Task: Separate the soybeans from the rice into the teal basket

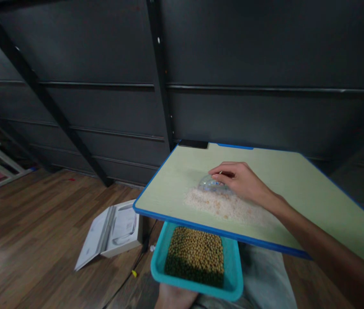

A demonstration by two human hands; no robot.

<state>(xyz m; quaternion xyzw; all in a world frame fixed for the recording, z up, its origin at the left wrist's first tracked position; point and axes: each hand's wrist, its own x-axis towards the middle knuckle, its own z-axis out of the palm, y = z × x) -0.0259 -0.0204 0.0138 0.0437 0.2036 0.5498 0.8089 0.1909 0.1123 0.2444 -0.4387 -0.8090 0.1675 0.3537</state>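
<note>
My right hand (241,178) reaches in over the board, thumb and fingers pinched together. A tiny pale bit shows at the fingertips, too small to name. Right below them is a clear, rounded plastic piece (208,184) with blue print, partly covered by the hand. Against its near side lies a spread of white rice-like grains (227,205) with several yellowish beans mixed in. Below the board's front edge, my left hand (175,297) supports a teal plastic basket (238,274) from underneath, its fingers hidden. The basket holds many yellow-tan beans (197,251).
The pale green board (275,171) has a blue rim. A dark flat phone-like object (194,144) lies at its far left corner. An open white box (122,227) and a black cable (127,277) are on the wood floor (49,223). A dark panelled wall (249,111) rises behind.
</note>
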